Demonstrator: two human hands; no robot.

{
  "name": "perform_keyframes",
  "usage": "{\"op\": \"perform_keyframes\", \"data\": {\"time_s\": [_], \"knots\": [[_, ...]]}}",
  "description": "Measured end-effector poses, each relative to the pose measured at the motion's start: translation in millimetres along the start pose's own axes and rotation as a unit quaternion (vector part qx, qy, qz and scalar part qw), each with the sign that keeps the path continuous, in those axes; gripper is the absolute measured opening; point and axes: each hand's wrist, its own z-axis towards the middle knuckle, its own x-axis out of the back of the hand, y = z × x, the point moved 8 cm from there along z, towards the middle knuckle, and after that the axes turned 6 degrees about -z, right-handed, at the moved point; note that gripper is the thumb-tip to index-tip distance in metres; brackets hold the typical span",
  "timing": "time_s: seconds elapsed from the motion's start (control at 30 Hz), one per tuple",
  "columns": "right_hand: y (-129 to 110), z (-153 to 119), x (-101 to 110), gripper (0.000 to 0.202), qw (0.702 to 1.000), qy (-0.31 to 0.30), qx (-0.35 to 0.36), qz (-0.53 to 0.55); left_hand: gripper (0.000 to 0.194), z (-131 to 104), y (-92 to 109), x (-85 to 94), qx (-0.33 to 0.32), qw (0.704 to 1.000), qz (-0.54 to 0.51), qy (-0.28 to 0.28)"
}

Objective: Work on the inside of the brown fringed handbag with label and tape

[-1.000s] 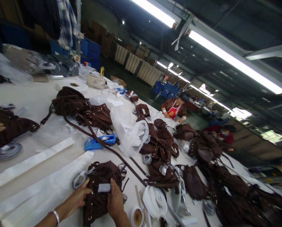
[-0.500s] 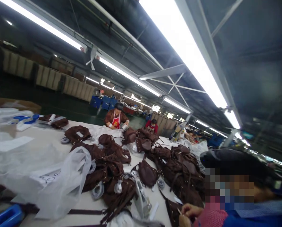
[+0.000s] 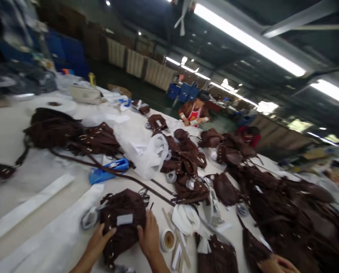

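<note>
A dark brown bag (image 3: pixel 125 204) with a pale label and brass-coloured studs lies on the white table in front of me. On its left side my left hand (image 3: pixel 98 241) grips it, thumb over the fabric. My right hand (image 3: pixel 149 236) holds the opposite side, with the fingers along the edge. A clear wrapped coil (image 3: pixel 90 218) rests against the bag's left side. Just right of my right hand stands a roll of tape (image 3: pixel 167 240), beside flat strips (image 3: pixel 183 246) and a white coiled bundle (image 3: pixel 185 219).
A blue tape dispenser (image 3: pixel 109 170) sits beyond the bag, with a long brown strap across it. More brown bags (image 3: pixel 288 208) are heaped to the right. A co-worker's hand (image 3: pixel 277 263) is at the lower right. Across the table another person (image 3: pixel 194 112) works.
My view has swung left and down. Both my hands and the bag they hold have come into view, while the near co-worker at the right is mostly out of frame.
</note>
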Motion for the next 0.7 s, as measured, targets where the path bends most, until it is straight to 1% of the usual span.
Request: {"op": "perform_keyframes", "data": {"time_s": [0.03,0.07,0.13,0.2,0.23,0.27,0.3,0.33,0.4,0.43,0.47,0.5,0.53,0.57,0.63,0.7], "knots": [[8.1,-7.8,-7.9,0.063,0.999,-0.026,-0.019,-0.006,0.06,-7.4,-4.3,-8.3,0.016,1.0,-0.019,-0.015],[16.4,-12.2,-14.7,0.063,0.998,-0.048,-0.039,-0.002,0.058,-11.8,-3.3,-16.2,0.015,0.999,-0.036,-0.017],[27.4,-14.7,-25.5,0.06,0.994,-0.077,-0.066,0.04,0.052,-13.6,5.7,-28.1,-0.002,0.999,-0.049,-0.003],[32.6,-14.4,-31.0,0.06,0.987,-0.083,-0.095,0.103,0.055,-11.7,17.7,-33.9,-0.022,0.998,-0.054,0.016],[35.4,-15.1,-33.4,0.062,0.977,-0.09,-0.123,0.147,0.059,-10.8,23.7,-35.8,-0.03,0.998,-0.06,0.018],[39.2,-17.3,-36.2,0.067,0.96,-0.103,-0.164,0.202,0.061,-10.5,30.0,-37.5,-0.039,0.997,-0.067,0.017],[43.6,-21.1,-39.5,0.074,0.932,-0.12,-0.215,0.267,0.061,-10.8,36.5,-39.5,-0.048,0.996,-0.073,0.011],[47.9,-26.3,-42.4,0.082,0.892,-0.134,-0.27,0.337,0.06,-11.6,42.9,-42.3,-0.055,0.995,-0.086,0.0],[54.1,-37.8,-45.0,0.092,0.794,-0.141,-0.37,0.462,0.055,-14.0,53.0,-49.8,-0.057,0.989,-0.131,-0.028],[55.0,-42.7,-45.3,0.094,0.749,-0.14,-0.405,0.506,0.054,-15.0,55.8,-54.2,-0.05,0.985,-0.16,-0.042],[54.7,-46.8,-45.2,0.094,0.714,-0.14,-0.431,0.534,0.054,-15.5,57.0,-58.7,-0.041,0.98,-0.189,-0.054],[52.9,-49.8,-45.5,0.092,0.691,-0.142,-0.448,0.55,0.054,-15.4,56.6,-62.9,-0.031,0.974,-0.215,-0.065],[49.6,-52.0,-46.6,0.089,0.678,-0.15,-0.458,0.555,0.054,-14.8,54.7,-66.8,-0.022,0.97,-0.229,-0.074],[45.2,-53.6,-48.6,0.086,0.674,-0.161,-0.464,0.552,0.053,-13.8,51.7,-69.7,-0.016,0.97,-0.227,-0.083],[36.3,-53.3,-53.5,0.075,0.686,-0.177,-0.464,0.532,0.052,-11.7,44.0,-71.0,-0.008,0.975,-0.2,-0.097],[29.5,-48.6,-58.6,0.066,0.707,-0.181,-0.45,0.515,0.046,-10.9,36.7,-63.5,-0.003,0.982,-0.16,-0.105]]}}
